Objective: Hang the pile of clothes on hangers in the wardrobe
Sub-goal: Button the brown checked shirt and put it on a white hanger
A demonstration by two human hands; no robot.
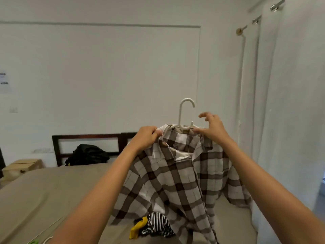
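A brown and white checked shirt (175, 180) hangs on a white plastic hanger (184, 113), held up over the bed. My left hand (146, 137) grips the shirt's left shoulder and collar edge. My right hand (212, 128) pinches the hanger's right arm at the collar with thumb and lower fingers, while its upper fingers are spread. The hanger's hook stands free above the collar. The shirt's hem trails onto the bed. A small pile of clothes (154, 226), black and white striped with a yellow piece, lies on the bed under the shirt.
The bed (52, 194) has a tan sheet and a dark wooden headboard (88, 138), with a black bag (88, 154) against it. White curtains (290, 103) hang at the right. A cardboard box (22, 167) stands at the left.
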